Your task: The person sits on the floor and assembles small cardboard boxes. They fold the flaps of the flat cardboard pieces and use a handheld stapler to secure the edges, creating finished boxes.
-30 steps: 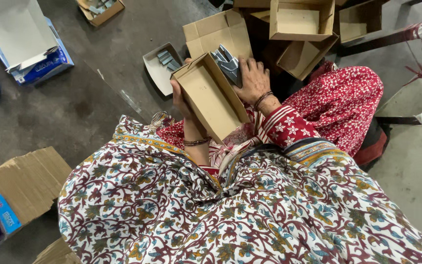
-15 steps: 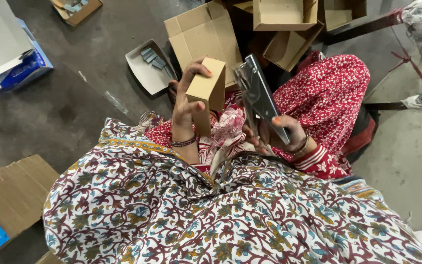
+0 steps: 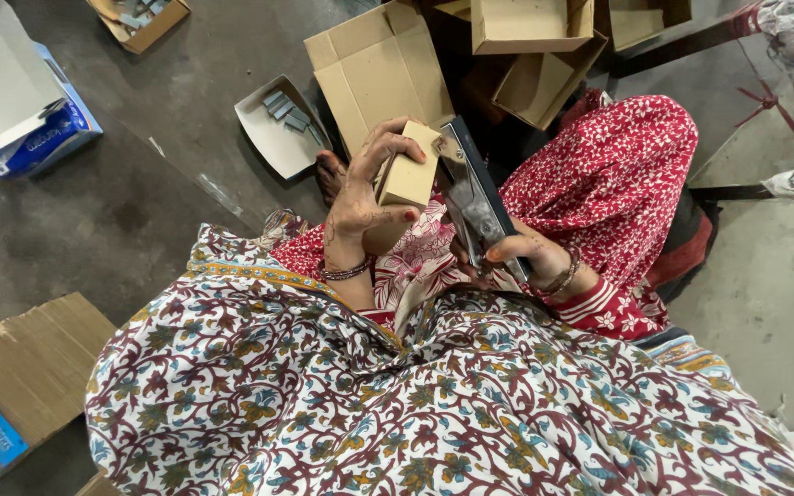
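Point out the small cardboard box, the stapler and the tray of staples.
small cardboard box (image 3: 408,174), head view, on its tan side face.
stapler (image 3: 470,197), head view, on its dark metal body.
tray of staples (image 3: 273,142), head view, on its bare inner floor.

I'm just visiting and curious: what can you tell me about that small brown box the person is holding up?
The small brown cardboard box is plain, unprinted and looks folded shut, standing roughly upright above the person's lap. The left hand grips it, fingers curled over its top edge and thumb pressing its lower front. Its right edge meets the nose of the grey metal stapler held in the right hand.
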`<move>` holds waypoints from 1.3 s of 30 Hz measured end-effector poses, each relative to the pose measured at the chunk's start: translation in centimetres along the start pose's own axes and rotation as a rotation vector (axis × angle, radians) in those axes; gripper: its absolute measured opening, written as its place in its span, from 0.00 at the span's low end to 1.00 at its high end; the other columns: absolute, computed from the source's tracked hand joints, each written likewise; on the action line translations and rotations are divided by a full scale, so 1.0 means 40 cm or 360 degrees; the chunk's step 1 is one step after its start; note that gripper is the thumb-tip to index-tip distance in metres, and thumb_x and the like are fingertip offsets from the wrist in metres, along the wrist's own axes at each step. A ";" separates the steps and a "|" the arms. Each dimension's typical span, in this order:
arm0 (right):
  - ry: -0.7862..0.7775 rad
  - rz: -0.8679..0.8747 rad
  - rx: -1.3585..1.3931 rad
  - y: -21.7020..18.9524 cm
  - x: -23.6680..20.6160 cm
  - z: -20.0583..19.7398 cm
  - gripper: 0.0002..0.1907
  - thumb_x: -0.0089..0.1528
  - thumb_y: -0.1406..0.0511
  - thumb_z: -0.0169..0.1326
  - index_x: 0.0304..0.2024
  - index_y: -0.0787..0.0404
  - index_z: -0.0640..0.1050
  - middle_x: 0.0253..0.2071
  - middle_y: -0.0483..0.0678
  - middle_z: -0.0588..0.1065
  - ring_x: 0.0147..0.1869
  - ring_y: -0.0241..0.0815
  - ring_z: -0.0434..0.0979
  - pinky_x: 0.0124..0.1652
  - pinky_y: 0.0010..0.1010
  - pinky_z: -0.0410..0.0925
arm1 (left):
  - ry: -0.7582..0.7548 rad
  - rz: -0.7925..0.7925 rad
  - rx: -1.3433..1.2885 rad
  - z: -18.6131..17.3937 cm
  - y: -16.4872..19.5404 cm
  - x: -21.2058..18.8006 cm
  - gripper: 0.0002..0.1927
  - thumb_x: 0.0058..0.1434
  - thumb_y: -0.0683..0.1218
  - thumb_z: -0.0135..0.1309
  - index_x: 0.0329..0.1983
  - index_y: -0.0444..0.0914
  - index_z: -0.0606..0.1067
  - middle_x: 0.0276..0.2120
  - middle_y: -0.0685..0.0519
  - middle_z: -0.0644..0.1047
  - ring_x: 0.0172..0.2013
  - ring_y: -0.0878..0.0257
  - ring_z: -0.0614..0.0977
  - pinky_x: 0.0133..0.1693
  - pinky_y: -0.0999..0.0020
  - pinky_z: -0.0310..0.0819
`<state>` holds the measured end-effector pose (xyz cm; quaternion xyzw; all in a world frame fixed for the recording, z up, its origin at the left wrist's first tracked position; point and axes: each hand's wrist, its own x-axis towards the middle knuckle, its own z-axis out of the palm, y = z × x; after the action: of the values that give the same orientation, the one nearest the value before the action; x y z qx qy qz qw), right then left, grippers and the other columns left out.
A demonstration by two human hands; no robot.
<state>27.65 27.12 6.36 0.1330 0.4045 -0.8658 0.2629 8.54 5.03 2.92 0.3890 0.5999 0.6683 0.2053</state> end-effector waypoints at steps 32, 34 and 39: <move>0.0117 0.0275 -0.0790 0.014 -0.037 0.034 0.07 0.61 0.67 0.58 0.37 0.67 0.76 0.23 0.43 0.74 0.23 0.32 0.71 0.25 0.25 0.66 | -0.0156 -0.0175 0.0179 -0.002 0.057 0.010 0.38 0.49 0.65 0.71 0.57 0.42 0.73 0.64 0.46 0.71 0.67 0.51 0.74 0.68 0.59 0.65; 0.0131 0.0271 -0.0787 0.011 -0.033 0.029 0.08 0.60 0.67 0.58 0.37 0.66 0.76 0.22 0.43 0.73 0.21 0.32 0.70 0.23 0.25 0.65 | -0.0110 -0.0200 0.0078 -0.004 0.064 0.007 0.40 0.47 0.65 0.71 0.58 0.41 0.73 0.63 0.47 0.71 0.67 0.51 0.73 0.68 0.60 0.64; 0.0121 0.0252 -0.0730 0.035 -0.016 0.018 0.08 0.62 0.69 0.58 0.38 0.69 0.75 0.23 0.45 0.73 0.22 0.33 0.70 0.23 0.25 0.65 | -0.0056 -0.0278 -0.0048 -0.004 0.046 -0.005 0.44 0.47 0.65 0.73 0.62 0.41 0.73 0.65 0.48 0.70 0.69 0.53 0.70 0.71 0.59 0.62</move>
<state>28.96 26.05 6.24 0.1334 0.5885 -0.7224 0.3378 8.90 4.42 4.63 0.3437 0.6177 0.6499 0.2791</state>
